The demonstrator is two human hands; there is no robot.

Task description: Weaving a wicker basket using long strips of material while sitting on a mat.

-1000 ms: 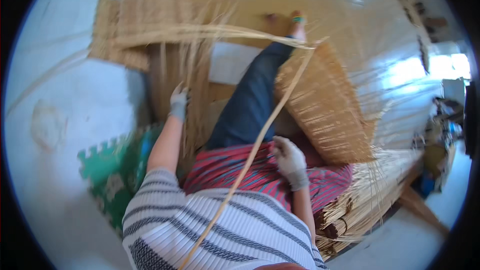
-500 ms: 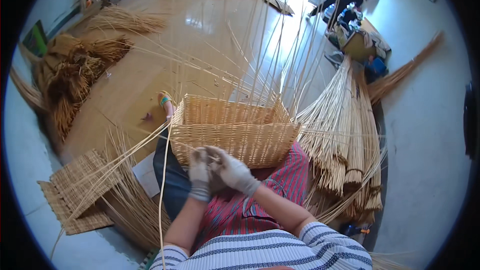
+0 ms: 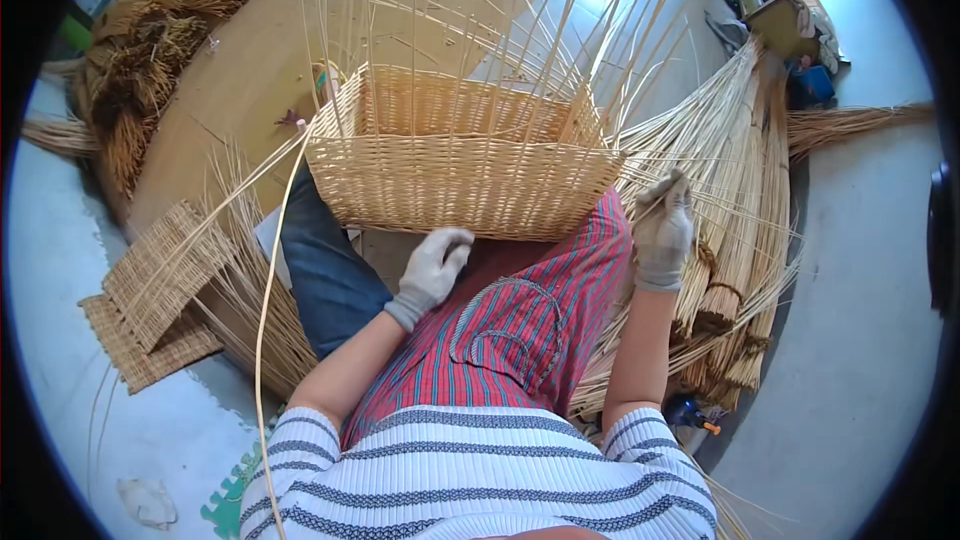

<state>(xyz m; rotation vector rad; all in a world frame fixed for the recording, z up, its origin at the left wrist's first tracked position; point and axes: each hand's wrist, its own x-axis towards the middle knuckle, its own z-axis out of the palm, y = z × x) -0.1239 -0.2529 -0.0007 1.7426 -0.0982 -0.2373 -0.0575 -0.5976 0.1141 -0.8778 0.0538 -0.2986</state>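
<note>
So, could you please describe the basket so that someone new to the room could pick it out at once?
Find the red striped cloth below the picture's centre. At its far edge is the basket, pale tan, box-shaped and open-topped. Unlike the flat woven pieces at left and the reed bundles at right, it is deep and hollow, with long strands rising from it.

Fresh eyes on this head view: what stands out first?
First, the rectangular wicker basket at the person's knees, its long unwoven stakes rising toward the top of the picture. Next, two gloved hands: the left hand below the basket's front wall, the right hand near its right corner. Pale rod bundles fan out on the right.
</note>
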